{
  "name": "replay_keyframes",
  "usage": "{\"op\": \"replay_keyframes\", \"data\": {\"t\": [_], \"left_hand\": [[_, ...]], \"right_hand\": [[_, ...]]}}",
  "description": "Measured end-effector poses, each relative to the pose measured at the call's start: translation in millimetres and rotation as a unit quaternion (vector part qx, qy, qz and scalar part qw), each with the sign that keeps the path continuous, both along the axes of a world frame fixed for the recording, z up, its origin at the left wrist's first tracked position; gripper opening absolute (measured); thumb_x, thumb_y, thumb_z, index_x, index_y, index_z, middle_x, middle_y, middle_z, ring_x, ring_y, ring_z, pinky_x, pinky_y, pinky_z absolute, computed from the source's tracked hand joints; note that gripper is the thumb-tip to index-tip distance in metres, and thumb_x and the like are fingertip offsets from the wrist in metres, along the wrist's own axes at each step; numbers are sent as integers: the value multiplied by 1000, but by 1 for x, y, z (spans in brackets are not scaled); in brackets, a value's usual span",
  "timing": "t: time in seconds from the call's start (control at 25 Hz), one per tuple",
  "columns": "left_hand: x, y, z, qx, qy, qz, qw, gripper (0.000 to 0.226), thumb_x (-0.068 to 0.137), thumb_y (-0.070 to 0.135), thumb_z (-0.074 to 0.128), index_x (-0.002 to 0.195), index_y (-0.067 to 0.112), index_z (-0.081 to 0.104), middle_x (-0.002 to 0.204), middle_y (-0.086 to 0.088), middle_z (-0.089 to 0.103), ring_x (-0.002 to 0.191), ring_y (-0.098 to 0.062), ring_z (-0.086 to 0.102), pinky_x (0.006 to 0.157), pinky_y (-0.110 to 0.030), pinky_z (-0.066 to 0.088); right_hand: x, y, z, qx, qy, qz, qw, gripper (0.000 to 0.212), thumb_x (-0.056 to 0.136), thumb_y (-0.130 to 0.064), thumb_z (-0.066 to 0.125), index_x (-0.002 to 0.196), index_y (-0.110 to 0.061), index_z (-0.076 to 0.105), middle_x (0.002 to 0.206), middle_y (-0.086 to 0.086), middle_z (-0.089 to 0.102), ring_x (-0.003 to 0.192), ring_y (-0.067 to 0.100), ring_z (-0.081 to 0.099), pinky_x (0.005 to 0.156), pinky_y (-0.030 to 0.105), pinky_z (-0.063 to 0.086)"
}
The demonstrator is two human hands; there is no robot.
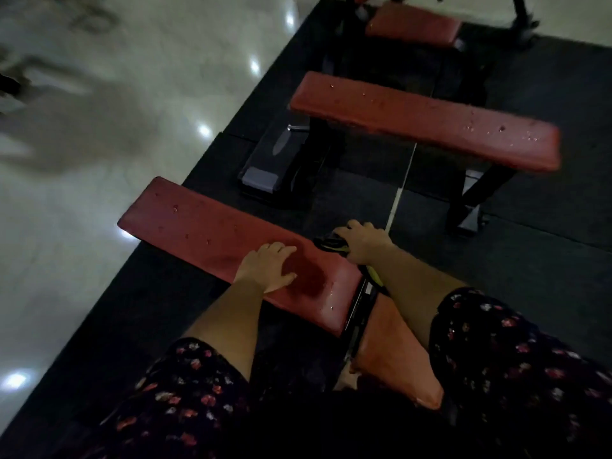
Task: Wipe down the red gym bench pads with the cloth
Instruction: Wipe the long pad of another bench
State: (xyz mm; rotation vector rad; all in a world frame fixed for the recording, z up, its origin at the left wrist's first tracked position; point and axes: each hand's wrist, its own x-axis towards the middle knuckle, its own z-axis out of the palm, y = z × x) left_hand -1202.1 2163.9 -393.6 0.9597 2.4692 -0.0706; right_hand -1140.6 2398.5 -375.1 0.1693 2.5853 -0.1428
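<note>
Your left hand (268, 268) lies flat on the near red pad (198, 223), fingers straight, likely bracing you; droplets (175, 208) sit beyond its fingertips. Your right hand (362, 243) curls round a dark, yellow-edged bundle, probably the cloth (329, 245), just right of the left fingers, ready to wipe

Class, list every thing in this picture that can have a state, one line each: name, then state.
left hand: flat on near bench pad
right hand: grips cloth at pad edge
cloth: bunched in right hand
near bench pad: droplets, dark wet patch
middle bench pad: speckled with droplets
far bench pad: unclear
</note>
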Motion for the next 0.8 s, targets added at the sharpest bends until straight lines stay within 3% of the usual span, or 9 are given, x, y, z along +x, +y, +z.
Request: {"op": "replay_keyframes", "data": {"t": [0.2,0.44,0.8], "left_hand": [[-12,22,-6,-18,-12,-40,999,70,92,52,53,152,31,27,150,1,35,134,-24,37,102,-42,40],[-56,58,-19,25,-49,-114,992,70,92,50,55,152,27,28,148,-2,37,133,-26,38,102,-43,42],[-147,54,-75,4,-108,-278,954,75,92,50,55,154,26,22,151,-4,32,135,-26,36,104,-43,40]], "right_hand": [[0,11,-15,-14,-7,-33,999,64,90,-24,59,147,-32,31,143,5,36,124,33,42,93,49,44],[-9,16,-26,-9,-35,-132,991,66,88,-24,61,146,-32,31,140,4,38,125,32,41,97,50,43],[-15,-50,-66,-19,-71,-375,924,56,90,-21,55,142,-29,35,136,4,39,121,33,43,88,47,46]]}}
